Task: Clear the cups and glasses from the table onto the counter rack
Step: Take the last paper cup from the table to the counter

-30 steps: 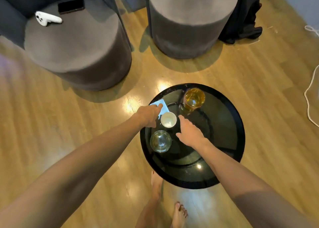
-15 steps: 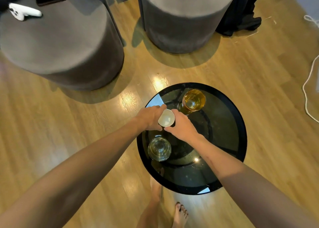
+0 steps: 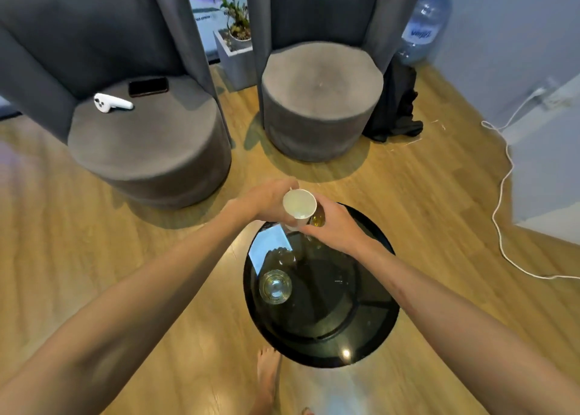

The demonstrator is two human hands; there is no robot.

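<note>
White ceramic cup pinched between left hand and right hand fingers; we risk clipping amber glass hidden at three o'clock.

Both arms extended, left hand, right hand, fingers curled

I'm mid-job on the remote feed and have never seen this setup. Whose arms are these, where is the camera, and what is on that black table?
There is no robot: a person wears one camera on the head, looking down at their own bare arms. Both the left hand and the right hand hold a small white cup lifted above the round black table. A clear glass stands on the table. An amber glass peeks out behind the right hand, mostly hidden. No counter rack is in view.
</note>
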